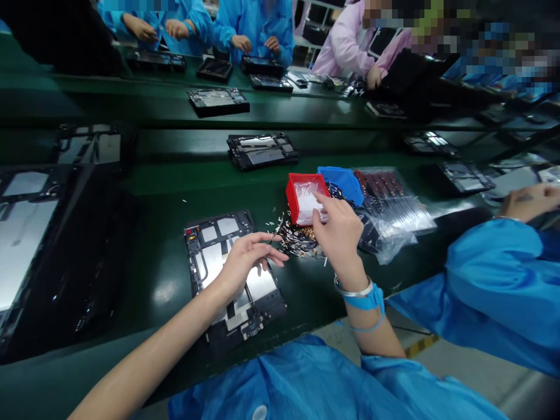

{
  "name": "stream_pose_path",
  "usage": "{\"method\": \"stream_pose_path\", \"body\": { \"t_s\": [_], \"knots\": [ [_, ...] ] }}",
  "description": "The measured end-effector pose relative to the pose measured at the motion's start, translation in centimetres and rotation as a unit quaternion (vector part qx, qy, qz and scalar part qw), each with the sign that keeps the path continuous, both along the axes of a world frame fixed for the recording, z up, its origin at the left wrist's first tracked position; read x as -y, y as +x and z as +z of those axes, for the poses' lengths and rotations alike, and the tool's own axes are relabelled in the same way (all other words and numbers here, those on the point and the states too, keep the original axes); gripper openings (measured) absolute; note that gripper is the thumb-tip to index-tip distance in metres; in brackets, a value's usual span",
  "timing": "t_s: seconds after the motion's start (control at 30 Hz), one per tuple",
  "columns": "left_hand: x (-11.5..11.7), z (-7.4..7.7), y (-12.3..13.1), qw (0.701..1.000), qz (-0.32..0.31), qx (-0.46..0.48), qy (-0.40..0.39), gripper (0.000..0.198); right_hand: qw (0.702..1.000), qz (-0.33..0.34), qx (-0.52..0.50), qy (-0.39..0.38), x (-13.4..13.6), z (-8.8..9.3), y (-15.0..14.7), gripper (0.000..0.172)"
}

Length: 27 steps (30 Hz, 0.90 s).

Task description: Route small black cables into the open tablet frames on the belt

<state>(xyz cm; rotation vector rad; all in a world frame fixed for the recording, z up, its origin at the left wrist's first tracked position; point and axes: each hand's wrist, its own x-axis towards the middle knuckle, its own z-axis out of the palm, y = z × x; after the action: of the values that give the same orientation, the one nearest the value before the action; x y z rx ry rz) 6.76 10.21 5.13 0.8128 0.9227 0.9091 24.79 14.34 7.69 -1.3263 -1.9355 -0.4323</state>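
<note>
Fingers of the left hand [247, 256] reach out loosely, with a thin dark strip [278, 227] at thumb and index; I cannot tell from my end whether they grip it. Right hand [343, 230] has thumb and index parted at the mouth of the red bin [291, 201]; I cannot make out whether they touch the clear bag [304, 201] inside.

Opened device [260, 283] lies flat on the green work surface [161, 233], directly below the left hand, silver plates and dark circuitry facing up. Just off its right side I log a scatter of small parts [300, 242], whitish, dark and brassy, spread against the foot of the red bin.

Blue bin [350, 182] stands just beside the red one, dark pieces in it. To its right, a clear packet [394, 198] with rows of slender pieces; a crumpled plastic bag [389, 248] sits nearer me.

Farther out: another opened device [262, 150] ahead, a large dark one [26, 233] at the left edge. Blue band [370, 300] and metal bracelet [353, 290] on the right wrist. Co-worker's blue sleeve [494, 280] enters at right; across the line I note people in blue and a pink sleeve [345, 41].
</note>
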Motion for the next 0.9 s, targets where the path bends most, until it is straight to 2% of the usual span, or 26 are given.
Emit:
{"method": "stream_pose_path", "body": {
  "t_s": [0.17,0.27,0.4,0.5,0.57,0.67,0.73,0.8,0.87,0.9],
  "knots": [
    [0.1,-0.1,0.1,1.000,0.008,0.024,-0.001,0.045,0.980,0.185,-0.053,-0.050,1.9,-0.2,-1.4,0.012],
    [0.1,-0.1,0.2,1.000,0.002,-0.007,0.028,0.048,0.975,0.205,-0.042,-0.068,2.7,-0.6,-2.2,0.012],
    [0.3,0.2,0.0,0.988,-0.019,-0.122,0.089,0.043,0.978,0.189,0.009,-0.089,2.7,-0.6,-2.1,0.018],
    [0.3,0.5,-0.2,0.962,-0.060,-0.233,0.130,0.046,0.977,0.168,0.078,-0.109,3.0,-0.4,-2.1,0.021],
    [0.2,0.6,-0.3,0.951,-0.083,-0.267,0.129,0.049,0.973,0.162,0.105,-0.126,2.8,-0.2,-1.9,0.021],
    [0.0,0.5,-0.3,0.973,-0.110,-0.195,0.064,0.051,0.984,0.115,0.071,-0.116,1.0,0.0,-0.7,0.018],
    [-0.2,0.3,-0.4,0.987,-0.108,-0.114,0.016,0.051,0.995,0.038,0.030,-0.083,-1.1,0.0,0.7,0.018],
    [-0.3,0.1,-0.5,0.994,-0.092,-0.055,-0.013,0.049,0.995,-0.030,0.044,-0.079,-3.0,-0.1,2.2,0.024],
    [-0.5,0.1,-0.6,0.996,-0.079,-0.018,-0.036,0.047,0.993,-0.036,0.076,-0.081,-3.8,-0.1,2.9,0.024],
    [-0.6,0.1,-0.7,0.996,-0.075,-0.006,-0.045,0.046,0.994,-0.012,0.081,-0.076,-3.6,-0.1,2.9,0.023]
  ]
}}
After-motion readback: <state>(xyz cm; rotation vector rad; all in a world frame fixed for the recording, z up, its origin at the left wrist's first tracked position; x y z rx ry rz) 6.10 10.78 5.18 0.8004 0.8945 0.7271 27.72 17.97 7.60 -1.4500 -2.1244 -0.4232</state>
